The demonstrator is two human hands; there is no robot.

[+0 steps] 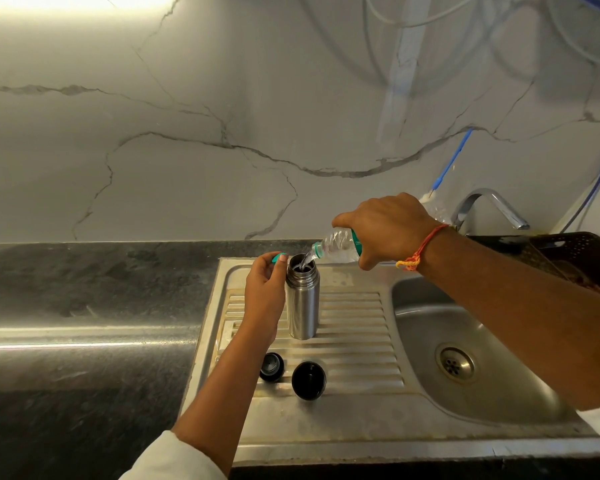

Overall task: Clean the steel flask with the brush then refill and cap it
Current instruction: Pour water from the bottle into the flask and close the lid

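The steel flask [302,303] stands upright and uncapped on the ribbed drainboard [357,327]. My right hand [385,226] grips a clear plastic water bottle [340,244] tilted over the flask's mouth, and water runs from its neck into the flask. My left hand [264,292] sits just left of the flask and pinches the bottle's small green cap [277,258] between thumb and finger. Two black flask lids lie on the drainboard in front of the flask: a small inner stopper [272,366] and a larger outer cap [308,380].
A steel sink basin [465,341] with a drain lies to the right, with a chrome tap [489,206] behind it. A dark plastic basket [575,258] sits at the far right. Dark stone counter [84,306] stretches left, and a marble wall rises behind.
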